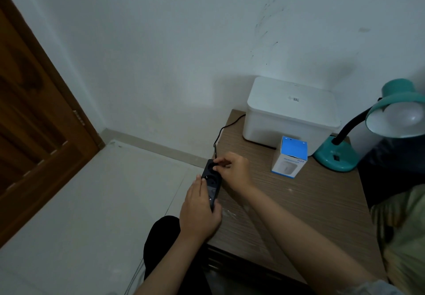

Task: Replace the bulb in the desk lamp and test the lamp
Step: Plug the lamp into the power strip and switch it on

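Note:
A teal desk lamp stands at the table's far right, its shade tilted toward me with a white bulb inside, unlit. A blue and white bulb box stands upright in front of the lamp's base. At the table's left edge my left hand grips a black power strip. My right hand pinches a dark plug at the strip's far socket; its fingers hide most of the plug. The black cord runs from there toward the back of the table.
A white lidded plastic box sits at the back of the wooden table against the wall. A brown wooden door is at left, pale tiled floor below it. My dark-clothed knee is beside the table's front left corner.

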Demonstrator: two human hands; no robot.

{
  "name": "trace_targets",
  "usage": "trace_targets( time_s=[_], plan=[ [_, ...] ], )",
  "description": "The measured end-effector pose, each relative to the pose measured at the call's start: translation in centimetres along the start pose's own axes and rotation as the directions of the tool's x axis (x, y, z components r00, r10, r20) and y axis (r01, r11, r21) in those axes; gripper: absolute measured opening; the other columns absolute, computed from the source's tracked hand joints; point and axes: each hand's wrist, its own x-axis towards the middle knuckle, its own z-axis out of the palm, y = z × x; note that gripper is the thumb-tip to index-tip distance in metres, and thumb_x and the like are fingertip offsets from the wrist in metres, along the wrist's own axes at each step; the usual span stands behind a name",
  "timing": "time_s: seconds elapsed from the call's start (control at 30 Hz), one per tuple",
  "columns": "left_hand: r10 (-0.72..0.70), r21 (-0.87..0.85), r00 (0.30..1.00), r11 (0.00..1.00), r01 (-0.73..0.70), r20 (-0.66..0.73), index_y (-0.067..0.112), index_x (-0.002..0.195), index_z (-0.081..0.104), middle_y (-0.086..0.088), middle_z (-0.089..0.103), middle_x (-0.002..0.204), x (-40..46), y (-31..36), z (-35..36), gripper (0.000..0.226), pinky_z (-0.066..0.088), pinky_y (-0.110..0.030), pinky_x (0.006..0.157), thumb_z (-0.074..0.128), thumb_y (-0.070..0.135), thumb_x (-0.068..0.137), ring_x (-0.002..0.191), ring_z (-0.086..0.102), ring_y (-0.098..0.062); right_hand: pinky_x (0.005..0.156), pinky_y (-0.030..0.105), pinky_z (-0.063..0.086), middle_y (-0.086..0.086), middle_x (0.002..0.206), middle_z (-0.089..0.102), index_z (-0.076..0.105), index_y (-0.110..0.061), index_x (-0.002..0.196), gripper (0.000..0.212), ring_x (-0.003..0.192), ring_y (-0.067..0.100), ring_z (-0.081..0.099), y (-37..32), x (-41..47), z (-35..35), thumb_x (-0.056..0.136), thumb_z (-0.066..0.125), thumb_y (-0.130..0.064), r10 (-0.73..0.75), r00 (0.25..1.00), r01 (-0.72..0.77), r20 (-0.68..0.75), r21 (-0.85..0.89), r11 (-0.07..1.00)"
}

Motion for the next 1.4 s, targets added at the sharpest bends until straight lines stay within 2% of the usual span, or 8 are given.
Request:
trace_targets(
  time_s=[0.17,0.4,0.57,0.77,0.97,1.13,1.27,1.4],
  plan=[
    [-0.001,0.005,1.000,1.000,0.001,-0.003,0.001,0.138,0.033,-0.015,0.034,0.148,0.0,0.0,0.0,0.068,0.039,-0.036,0.105,0.053,0.033,0.081,0.135,0.034,-0.026,0.064,0.013,0.049,-0.007,0.076,0.067,0.073,-0.014,0.080,0.008,0.068,0.003,0.062,0.0,-0.3,0.2,0.074,0.076,-0.009,0.034,0.999,-0.033,-0.033,0.047,0.998],
    [0.005,0.006,1.000,1.000,-0.005,-0.009,0.001,0.137,0.035,-0.015,0.037,0.146,0.0,-0.1,0.0,0.068,0.040,-0.036,0.103,0.057,0.030,0.079,0.133,0.037,-0.027,0.064,0.026,0.054,0.002,0.077,0.070,0.072,-0.012,0.085,0.017,0.065,0.009,0.060,0.4,-0.2,1.1,0.070,0.077,-0.008,0.204,0.978,-0.198,-0.035,0.140,0.970],
    [0.012,-0.001,1.000,1.000,-0.012,-0.024,-0.001,0.135,0.037,-0.017,0.040,0.144,0.1,-0.1,0.0,0.068,0.044,-0.038,0.101,0.055,0.030,0.078,0.131,0.039,-0.028,0.055,0.014,0.040,-0.005,0.072,0.067,0.074,-0.012,0.084,0.014,0.054,-0.002,0.051,0.6,0.0,1.2,0.070,0.077,-0.013,0.188,0.981,-0.187,-0.047,0.026,0.982],
    [0.001,-0.006,1.000,1.000,-0.001,-0.004,0.000,0.137,0.035,-0.016,0.037,0.146,0.1,0.0,-0.1,0.068,0.041,-0.037,0.103,0.055,0.031,0.079,0.133,0.037,-0.027,0.056,0.014,0.040,-0.003,0.072,0.065,0.074,-0.010,0.086,0.016,0.055,-0.002,0.050,0.3,-0.1,1.2,0.071,0.077,-0.013,0.201,0.979,-0.201,-0.028,0.003,0.980],
    [0.000,0.057,0.998,0.998,-0.004,0.066,0.000,0.139,0.032,-0.017,0.032,0.148,0.3,-0.4,0.0,0.072,0.035,-0.039,0.106,0.049,0.036,0.079,0.133,0.035,-0.031,0.068,0.008,0.047,-0.003,0.089,0.067,0.069,-0.006,0.105,0.026,0.078,0.007,0.063,0.2,-2.4,-1.2,0.079,0.071,-0.005,0.250,0.967,-0.255,0.053,0.131,0.958],
    [-0.081,0.216,0.989,0.975,0.053,0.123,0.005,0.144,0.015,-0.015,0.013,0.155,0.2,1.7,0.0,0.078,0.011,-0.053,0.113,0.049,0.041,0.083,0.143,0.011,-0.030,0.081,0.017,0.051,-0.008,0.099,0.070,0.069,-0.020,0.107,0.023,0.088,-0.002,0.063,2.7,-7.2,-5.7,0.085,0.065,-0.014,0.282,0.959,-0.277,-0.021,0.130,0.952],
    [0.137,0.120,0.987,0.982,-0.147,0.085,0.005,0.134,0.039,-0.018,0.032,0.149,-1.3,6.1,2.3,0.070,0.025,-0.057,0.107,0.056,0.034,0.073,0.136,0.032,-0.034,0.080,0.016,0.050,-0.014,0.097,0.066,0.067,-0.026,0.102,0.019,0.091,-0.002,0.062,5.1,-10.3,-10.7,0.087,0.063,-0.017,0.322,0.935,-0.315,-0.147,0.068,0.947],
    [0.304,-0.095,0.936,0.952,-0.291,0.177,0.014,0.139,0.032,-0.006,0.020,0.154,-1.5,12.1,6.2,0.063,0.010,-0.042,0.113,0.052,0.035,0.083,0.142,0.018,-0.021,0.072,0.013,0.049,-0.005,0.087,0.069,0.071,-0.023,0.090,0.017,0.078,0.000,0.064,8.2,-11.5,-16.5,0.081,0.067,-0.009,0.314,0.858,-0.332,-0.406,0.028,0.943]
  ],
)
